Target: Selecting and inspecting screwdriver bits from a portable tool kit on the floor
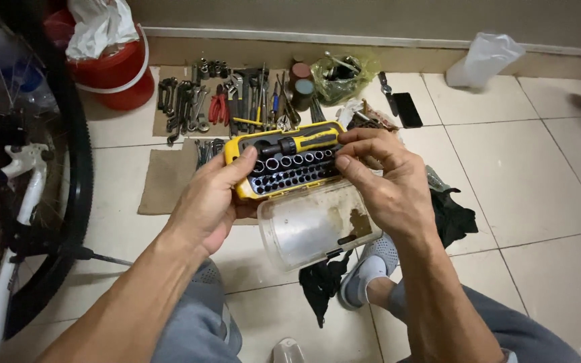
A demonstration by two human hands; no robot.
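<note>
My left hand (pixel 211 196) grips the left end of a yellow and black socket set case (pixel 284 165), thumb on its rim. The case is open, its clear lid (pixel 317 225) hanging down toward me. Rows of small sockets (pixel 295 169) and a yellow-handled driver (pixel 300 142) sit inside. My right hand (pixel 386 181) holds the right end, fingertips curled at the sockets near the case's right edge.
Wrenches and pliers (pixel 220 104) lie on cardboard (pixel 166 178) by the wall. A red bucket (pixel 115 70) stands at back left, a bicycle wheel (pixel 68 168) at left. A black phone (pixel 408 109), a black rag (pixel 455 218) and a plastic bag (pixel 482 59) lie on the tiled floor.
</note>
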